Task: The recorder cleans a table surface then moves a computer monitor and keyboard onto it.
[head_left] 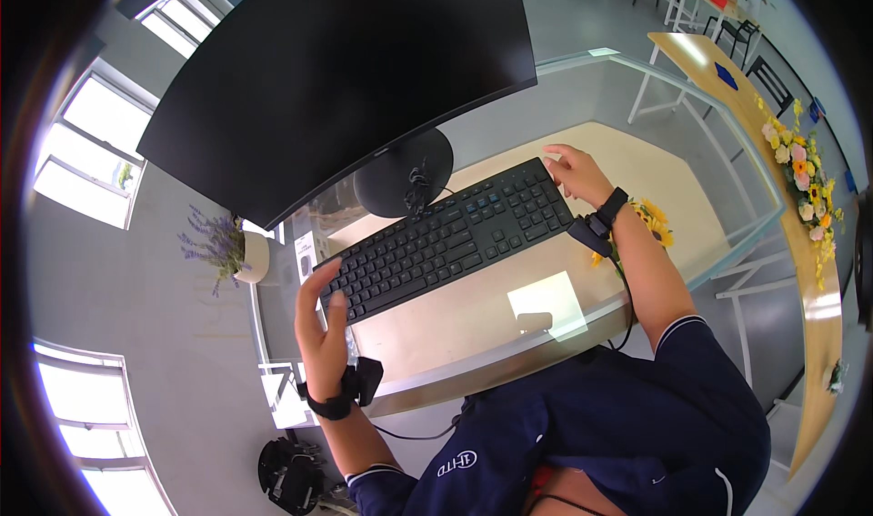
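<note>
A black keyboard (452, 237) with a number pad lies slanted before me, its right end farther away than its left. My left hand (320, 320) grips its left end, the thumb over the near corner and the fingers along the far edge. At the right end, my right hand (580, 175) holds the short side, some fingers hidden by the keyboard. Whether the keyboard touches the glass desk (409, 370) or hangs just above it, I cannot tell. A bundled black cable (417, 189) sits behind its far edge, on the monitor's round base (375, 175).
A large dark monitor (355, 70) stands behind the keyboard. Left are a lavender pot (255, 256) and a small white box (311, 252); sunflowers (655, 222) are by my right forearm. Cables run from black wrist devices (366, 380). A wooden table (814, 334) with flowers stands right.
</note>
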A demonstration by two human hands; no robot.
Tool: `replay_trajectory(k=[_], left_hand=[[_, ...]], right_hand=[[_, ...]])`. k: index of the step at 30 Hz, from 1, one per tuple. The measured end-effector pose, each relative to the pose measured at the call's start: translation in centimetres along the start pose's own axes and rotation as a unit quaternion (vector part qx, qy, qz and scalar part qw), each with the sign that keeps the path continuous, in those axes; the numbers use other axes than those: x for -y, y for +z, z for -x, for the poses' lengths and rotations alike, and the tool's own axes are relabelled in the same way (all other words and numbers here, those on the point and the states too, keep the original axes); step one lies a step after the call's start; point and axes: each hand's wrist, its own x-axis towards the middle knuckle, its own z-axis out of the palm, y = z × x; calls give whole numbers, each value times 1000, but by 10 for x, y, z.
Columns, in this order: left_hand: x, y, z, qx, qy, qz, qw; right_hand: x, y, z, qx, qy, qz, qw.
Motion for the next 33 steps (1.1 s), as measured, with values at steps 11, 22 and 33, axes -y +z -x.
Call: replay_trajectory(k=[11, 22, 33], left_hand=[[48, 101, -96, 249, 10, -239, 939], [77, 119, -129, 178, 84, -236, 952], [94, 99, -127, 244, 90, -237, 936]], right_hand=[[-7, 3, -5, -52, -19, -93, 994], [-8, 0, -5, -58, -10, -82, 995], [-5, 2, -4, -53, -7, -80, 995]])
